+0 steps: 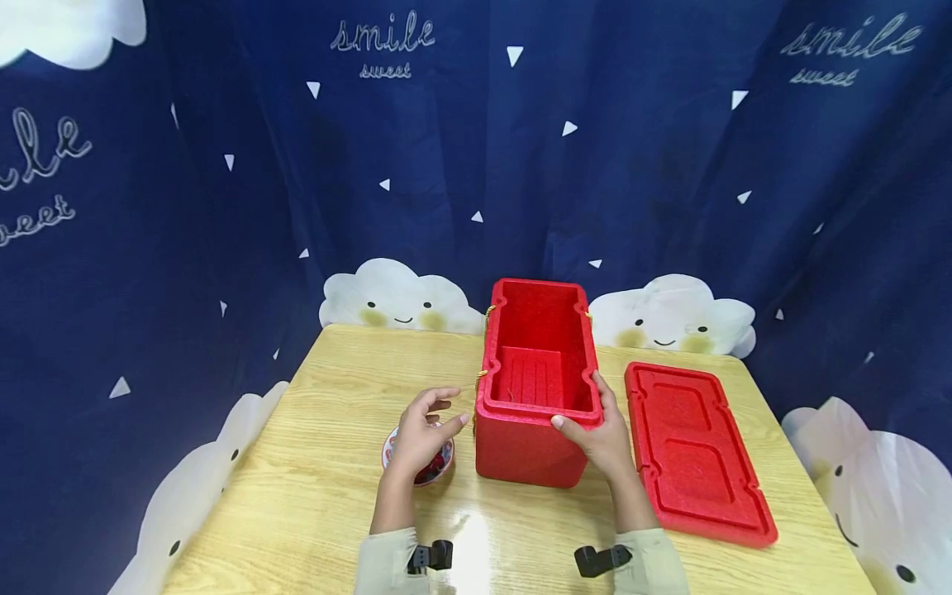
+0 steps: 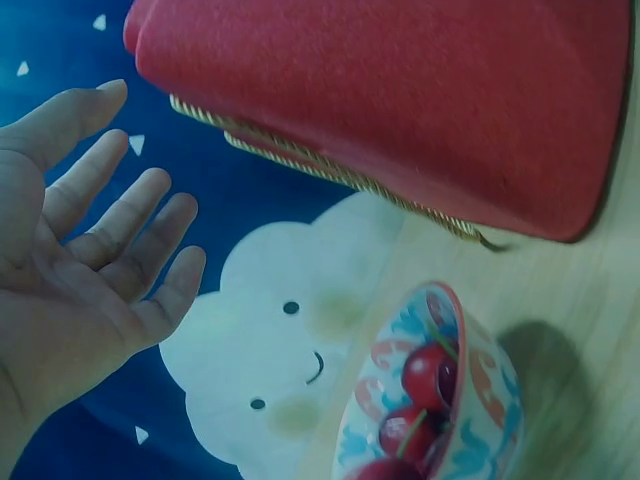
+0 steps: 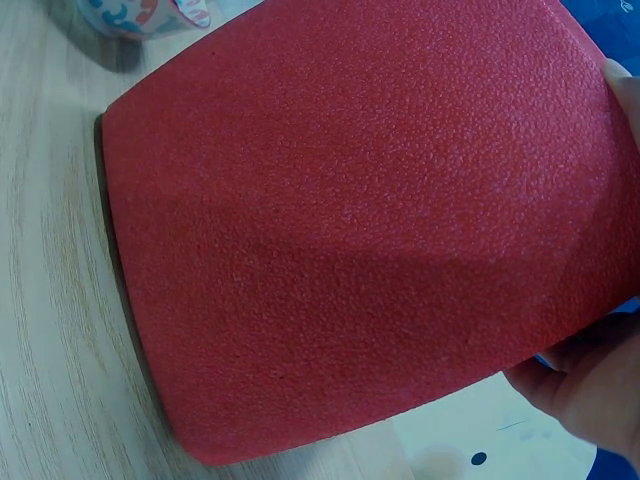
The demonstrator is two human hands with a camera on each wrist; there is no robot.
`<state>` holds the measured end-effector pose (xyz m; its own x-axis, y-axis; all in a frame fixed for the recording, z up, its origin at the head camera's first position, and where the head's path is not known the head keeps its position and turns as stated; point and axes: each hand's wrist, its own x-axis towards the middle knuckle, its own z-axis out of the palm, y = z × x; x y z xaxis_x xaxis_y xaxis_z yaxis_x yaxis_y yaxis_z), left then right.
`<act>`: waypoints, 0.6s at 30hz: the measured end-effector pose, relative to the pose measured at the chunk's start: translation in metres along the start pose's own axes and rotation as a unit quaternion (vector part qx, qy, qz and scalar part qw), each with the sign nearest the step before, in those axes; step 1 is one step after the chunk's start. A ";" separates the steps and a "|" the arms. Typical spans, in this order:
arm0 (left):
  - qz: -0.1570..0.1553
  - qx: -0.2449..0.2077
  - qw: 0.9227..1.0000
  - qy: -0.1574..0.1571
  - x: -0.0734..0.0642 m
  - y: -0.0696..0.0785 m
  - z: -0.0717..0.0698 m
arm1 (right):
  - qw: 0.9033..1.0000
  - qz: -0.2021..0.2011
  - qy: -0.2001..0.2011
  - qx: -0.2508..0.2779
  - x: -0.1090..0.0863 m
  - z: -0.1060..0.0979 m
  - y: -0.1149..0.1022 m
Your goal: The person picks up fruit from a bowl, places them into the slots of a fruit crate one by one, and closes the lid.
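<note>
A red box (image 1: 530, 450) without its lid stands upright on the table, its long axis running from the near edge toward the far edge and its ridged floor showing through the top. The right hand (image 1: 608, 434) grips its near right corner, thumb over the near rim and fingers round the right side. A gold cord (image 2: 430, 213) runs along the box's left side, facing the other hand.

The left hand (image 1: 420, 434) is beside that cord, just left of the box and apart from it, its fingers loosely spread and nothing between them. The relation that counts most, in my judgement, is this one: the box lies to the right of the left hand, with the corded long side turned toward it, while a bowl (image 2: 490, 400) lies underneath that hand. The patterned bowl sits left of the box's near end, well nearer to the left hand than to the right, and holds dark red cherries (image 2: 430, 375) with green stems.

Farther right, beyond the right hand, a red lid (image 1: 695, 450) lies flat, its long axis also near to far but with the near end slanting right. All rest on the pale wooden table (image 1: 357, 372); behind hangs a dark blue curtain (image 1: 446, 165).
</note>
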<state>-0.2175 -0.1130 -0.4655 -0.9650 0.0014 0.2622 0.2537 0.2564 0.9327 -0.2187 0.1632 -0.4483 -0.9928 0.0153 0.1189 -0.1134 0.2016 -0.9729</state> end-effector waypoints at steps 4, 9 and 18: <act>-0.009 -0.016 1.000 0.008 -0.003 -0.008 -0.007 | 1.000 0.002 0.001 -0.006 0.000 0.001 -0.001; -0.025 -0.026 0.999 0.019 -0.006 -0.016 -0.018 | 1.000 0.003 0.002 -0.009 -0.001 0.001 -0.002; -0.077 -0.036 0.996 0.042 -0.013 -0.031 -0.032 | 1.000 0.007 -0.004 -0.001 0.000 0.000 -0.003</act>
<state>-0.2109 -0.1519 -0.4898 -0.9847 -0.1135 0.1319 0.1104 0.1778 0.9779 -0.2184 0.1622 -0.4457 -0.9945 0.0105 0.1041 -0.0998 0.2040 -0.9739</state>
